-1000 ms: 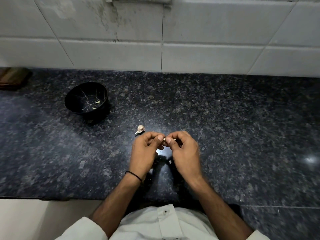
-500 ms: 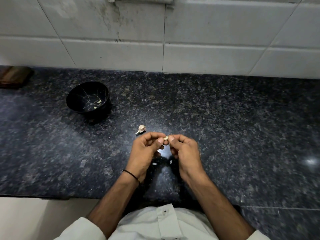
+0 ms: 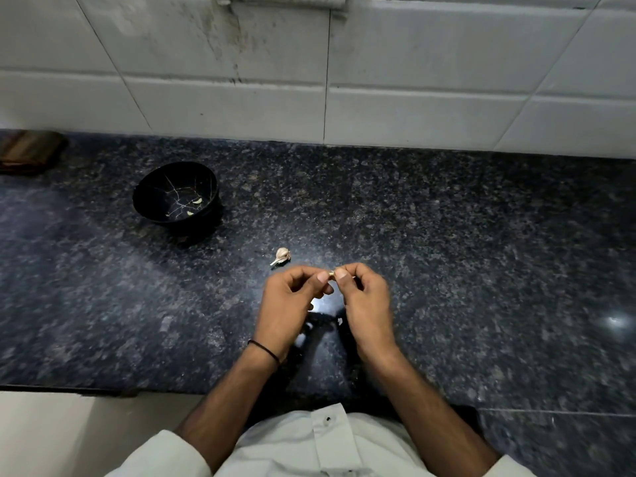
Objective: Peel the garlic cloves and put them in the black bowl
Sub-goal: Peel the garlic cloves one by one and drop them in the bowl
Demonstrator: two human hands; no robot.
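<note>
Thumbs of left hand (image 3: 285, 304) and right hand (image 3: 366, 301) pinch one garlic clove (image 3: 331, 274) — best lift the skin with a nail, not squeeze — above the worktop (image 3: 481, 270).

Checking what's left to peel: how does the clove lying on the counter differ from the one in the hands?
The counter clove lies free on the counter, touched by nothing; the held clove is pinched between the left hand and right hand. The counter clove shows whole, pale and papery with a tail; the held clove is mostly hidden, with only a yellowish bit showing. Both are outside the bowl.
</note>
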